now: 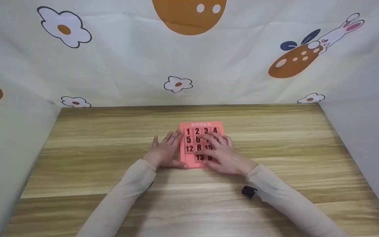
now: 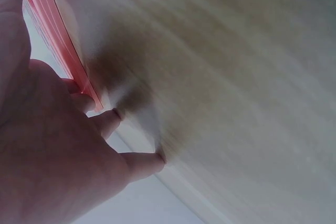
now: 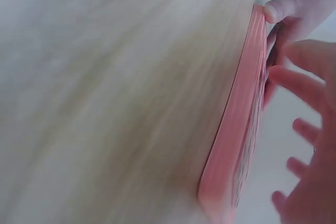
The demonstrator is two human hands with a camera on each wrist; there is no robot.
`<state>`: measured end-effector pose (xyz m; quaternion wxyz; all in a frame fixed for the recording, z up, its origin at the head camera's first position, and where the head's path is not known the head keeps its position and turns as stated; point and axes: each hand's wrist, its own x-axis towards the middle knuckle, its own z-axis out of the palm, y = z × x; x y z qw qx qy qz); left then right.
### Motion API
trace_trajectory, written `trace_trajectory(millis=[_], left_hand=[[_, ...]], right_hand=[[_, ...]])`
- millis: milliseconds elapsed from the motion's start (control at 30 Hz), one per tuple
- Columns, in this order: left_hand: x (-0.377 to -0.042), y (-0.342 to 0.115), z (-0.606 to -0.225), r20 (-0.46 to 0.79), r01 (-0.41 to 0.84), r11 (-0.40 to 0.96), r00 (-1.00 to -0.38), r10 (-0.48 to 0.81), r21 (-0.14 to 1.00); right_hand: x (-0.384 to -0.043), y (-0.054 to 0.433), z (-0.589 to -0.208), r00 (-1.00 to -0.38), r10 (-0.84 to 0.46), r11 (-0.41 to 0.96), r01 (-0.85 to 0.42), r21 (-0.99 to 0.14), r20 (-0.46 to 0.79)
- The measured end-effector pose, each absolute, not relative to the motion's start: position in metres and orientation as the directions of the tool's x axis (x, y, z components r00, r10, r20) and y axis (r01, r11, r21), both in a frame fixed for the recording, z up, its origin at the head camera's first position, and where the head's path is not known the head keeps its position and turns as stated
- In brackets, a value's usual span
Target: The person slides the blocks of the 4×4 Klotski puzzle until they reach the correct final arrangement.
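A pink sliding number puzzle [image 1: 182, 158] lies flat on the table, its tiles printed with black numbers. The bottom-left slot of its grid holds no tile. My left hand [image 1: 166, 153] steadies the left side, thumb on the lower-left corner and fingers spread along the edge; in the left wrist view, two fingertips [image 2: 160, 163] rest on the wood beside the pink frame [image 2: 58, 30]. Over the right half of the puzzle hovers my right hand [image 1: 227, 158], fingers spread and slightly bent, hiding several right-hand tiles. In the right wrist view its fingers [image 3: 299, 85] are close above the tile face.
The wood-grain table [image 1: 94, 148] extends around the puzzle on all sides. A pale cloth [image 1: 127, 59] with flower and rabbit prints stands behind it, with more pale walls at left and right. A small black object [image 1: 248, 191] sits by the right sleeve [image 1: 281, 194].
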<state>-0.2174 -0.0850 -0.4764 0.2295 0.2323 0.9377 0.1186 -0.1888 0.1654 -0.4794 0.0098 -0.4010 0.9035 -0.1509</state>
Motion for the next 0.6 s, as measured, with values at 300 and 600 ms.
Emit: trace_trajectory(millis=[300,600], left_hand=[[-0.218,-0.085,-0.476,-0.383,0.372,0.867,-0.787,0.484,0.330],[-0.218,-0.084,-0.476,-0.382,0.371,0.866,-0.786,0.485,0.336]], right_hand=[[-0.182,0.169,-0.483,-0.651,-0.759,0.623,-0.725,-0.296,-0.004],[-0.187,0.183,-0.483,-0.691,-0.671,0.630,-0.723,-0.284,0.270]])
